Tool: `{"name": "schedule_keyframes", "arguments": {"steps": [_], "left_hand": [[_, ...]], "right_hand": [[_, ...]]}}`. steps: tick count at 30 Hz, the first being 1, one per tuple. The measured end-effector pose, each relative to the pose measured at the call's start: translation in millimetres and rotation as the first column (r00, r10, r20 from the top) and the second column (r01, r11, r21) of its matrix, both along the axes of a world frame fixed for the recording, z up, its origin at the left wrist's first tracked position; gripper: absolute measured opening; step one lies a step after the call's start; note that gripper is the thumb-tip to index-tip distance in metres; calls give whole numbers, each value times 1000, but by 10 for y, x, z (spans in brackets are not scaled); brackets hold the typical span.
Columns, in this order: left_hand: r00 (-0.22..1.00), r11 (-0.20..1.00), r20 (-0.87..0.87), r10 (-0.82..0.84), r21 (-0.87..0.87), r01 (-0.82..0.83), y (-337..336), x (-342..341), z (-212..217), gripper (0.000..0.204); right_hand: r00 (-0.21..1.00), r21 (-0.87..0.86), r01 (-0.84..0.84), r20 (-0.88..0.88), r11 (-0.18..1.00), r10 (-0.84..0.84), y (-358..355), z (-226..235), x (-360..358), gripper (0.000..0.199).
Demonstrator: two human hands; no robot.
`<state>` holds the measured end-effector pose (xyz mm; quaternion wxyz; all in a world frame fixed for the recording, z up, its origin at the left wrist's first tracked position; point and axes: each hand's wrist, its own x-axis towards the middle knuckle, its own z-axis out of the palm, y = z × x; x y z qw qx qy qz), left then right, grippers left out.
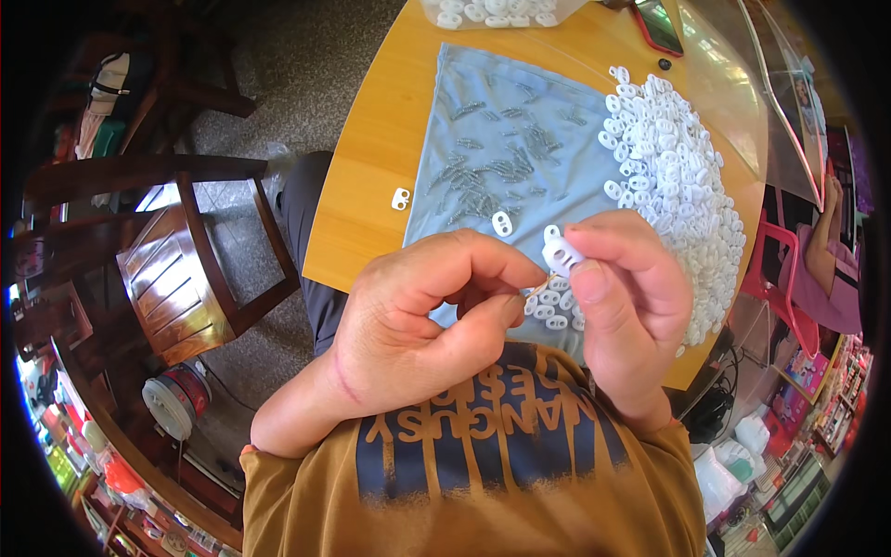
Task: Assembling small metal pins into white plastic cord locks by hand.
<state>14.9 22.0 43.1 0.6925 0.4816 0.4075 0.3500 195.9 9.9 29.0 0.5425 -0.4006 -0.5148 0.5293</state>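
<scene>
Pinching a white two-hole clip [562, 252] between thumb and forefinger, the right hand [624, 311] is holding the piece up just above the table edge, its grip closed on the plastic. The left hand [422, 320] is meeting it from the other side, thumb and forefinger pressed together on something thin at the clip's edge, probably one of the small metal springs [497, 167], though the fingertips are covering it and it cannot be made out for sure. By the look of it, the spring is being fed into the clip, a move that is calling for a steady line-up and a firm push. Beyond the hands, a grey cloth [492, 139] is lying on the round wooden table [371, 186], carrying scattered springs on the left and a heap of white clips [677, 176] on the right. One stray clip [401, 198] is sitting off the cloth. A tray of clips at the table's far edge is cut off by the frame, and the fisheye rim is blurring the room around it.
</scene>
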Motion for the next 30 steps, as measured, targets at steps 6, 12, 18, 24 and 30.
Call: {"name": "schedule_keyframes", "arguments": {"steps": [6,12,18,24,30], "left_hand": [[1000,999,13,-14,41,14,10,-4,-40,15],[998,987,-57,5,159,5,18,-1,-89,17],[986,913,-152,73,409,-5,56,4,-122,20],[943,811,-295,153,583,51,52,10,-118,25],[929,758,-333,162,644,99,98,-20,-119,21]], "right_hand": [[983,55,-25,181,998,14,-28,25,-1,28],[986,53,15,167,998,-23,-34,-4,0,29],[959,116,-17,281,993,-16,-24,4,33,31],[958,101,4,285,995,-32,-42,-1,45,30],[947,40,-39,319,998,25,-14,-15,56,24]]}}
